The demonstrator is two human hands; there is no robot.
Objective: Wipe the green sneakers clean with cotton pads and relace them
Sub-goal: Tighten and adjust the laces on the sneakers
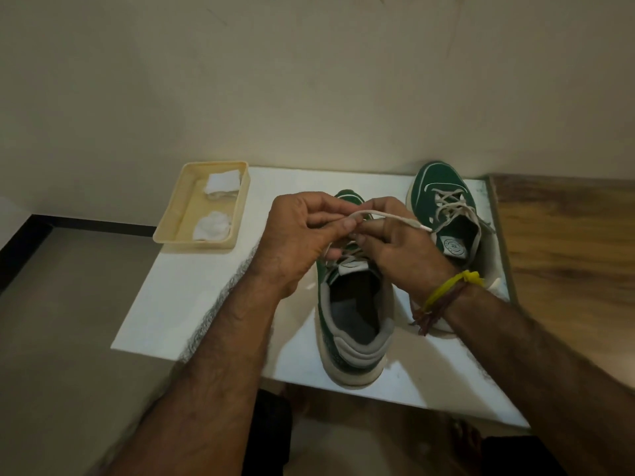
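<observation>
Left hand (pixel 302 231) and right hand (pixel 395 242) both pinching the pale lace (pixel 388 214) above the near sneaker (pixel 354 324) on the bench (pixel 192 290). Soft, limp, light cord, probably; best held near its stiff tip. Second sneaker (pixel 443 197) right of it, already laced.

My left hand (pixel 302 231) and right hand (pixel 398 242) pinch a white lace (pixel 388 216) just above the near green sneaker (pixel 354 324).
</observation>
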